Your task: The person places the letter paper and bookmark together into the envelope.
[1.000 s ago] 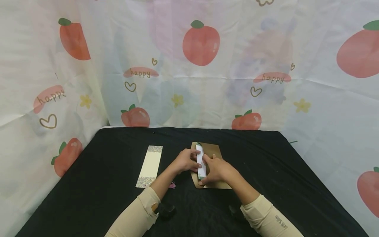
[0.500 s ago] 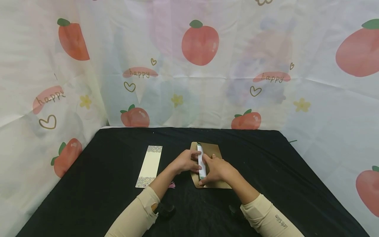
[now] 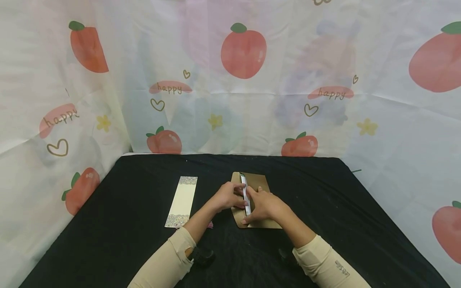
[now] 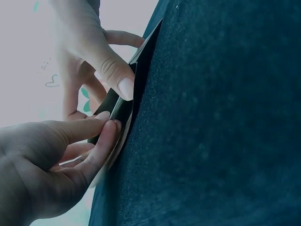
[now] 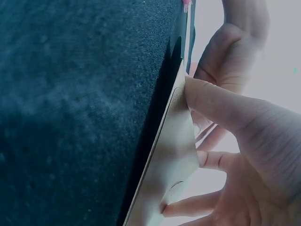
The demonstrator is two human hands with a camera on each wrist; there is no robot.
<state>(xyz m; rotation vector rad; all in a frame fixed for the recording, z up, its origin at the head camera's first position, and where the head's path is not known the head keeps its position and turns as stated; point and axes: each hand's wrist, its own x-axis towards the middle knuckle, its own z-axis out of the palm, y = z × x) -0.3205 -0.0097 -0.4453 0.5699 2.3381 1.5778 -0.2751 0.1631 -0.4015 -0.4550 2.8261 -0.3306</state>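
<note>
A brown kraft envelope (image 3: pixel 258 181) lies on the table with its mouth facing left. A narrow strip of white card (image 3: pixel 248 210) shows at that mouth; the rest of the card is hidden inside the envelope. My left hand (image 3: pixel 226 196) pinches the card's outer edge between thumb and fingers. Over the envelope, my right hand (image 3: pixel 268 206) is spread, its thumb at the near corner of the mouth and its fingers farther back, squeezing the envelope so its top panel bulges. The right wrist view shows this bulging kraft paper (image 5: pixel 171 141) between thumb and fingers.
A cream bookmark (image 3: pixel 181 200) with patterned ends lies left of my left forearm. A pink tassel (image 3: pixel 210 225) peeks out beside that forearm. Black cloth (image 3: pixel 119 224) covers the table, and a fruit-printed curtain (image 3: pixel 201 48) hangs behind and at both sides.
The white card has slid rightward into the envelope, so its visible strip is narrower. My left hand has shifted slightly right with it; the right hand has stayed in place.
</note>
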